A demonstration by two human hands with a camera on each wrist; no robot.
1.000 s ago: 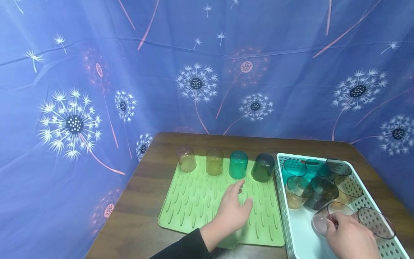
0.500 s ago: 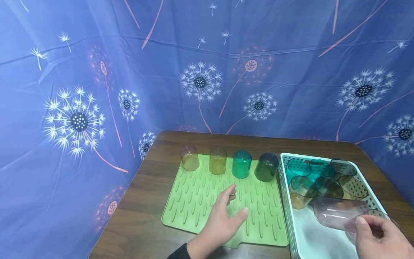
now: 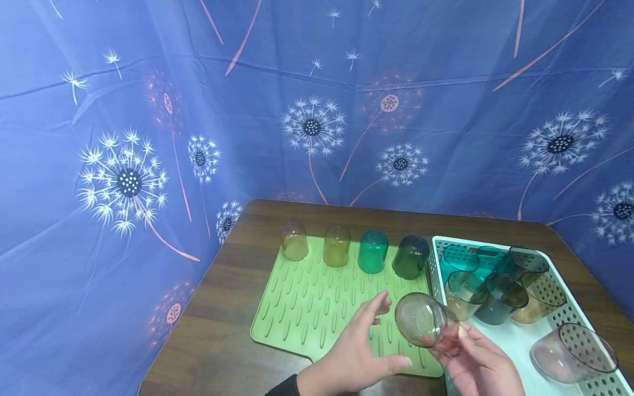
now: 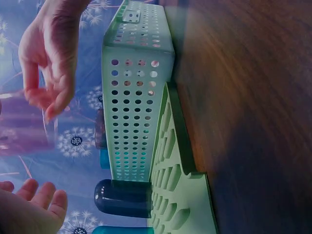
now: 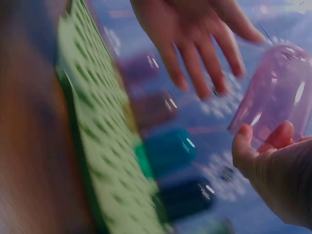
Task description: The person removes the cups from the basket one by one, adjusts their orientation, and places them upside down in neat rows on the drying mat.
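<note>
My right hand (image 3: 477,357) pinches a clear pinkish cup (image 3: 421,320) near its rim, holding it tilted over the mat's right edge with the base toward my left hand. My left hand (image 3: 354,352), fingers spread and thumb out, is close beside that cup and holds nothing. In the right wrist view the pink cup (image 5: 278,92) shows between the two hands. Upside down along the back of the green mat (image 3: 297,308) stand a pinkish cup (image 3: 294,241), an amber cup (image 3: 337,247), a teal cup (image 3: 373,253) and a dark grey cup (image 3: 410,258).
A pale mint perforated basket (image 3: 438,275) stands against the mat's right side. Upright in it are several teal, amber and grey cups, with another pinkish cup (image 3: 562,355) tilted at the front right. The brown wooden table (image 3: 208,324) reaches back to a blue dandelion-print curtain (image 3: 247,110).
My right hand lifted the pinkish cup out of the basket and brought it left toward the mat, turning its base leftward. My left hand stays over the mat, its thumb spread wider.
</note>
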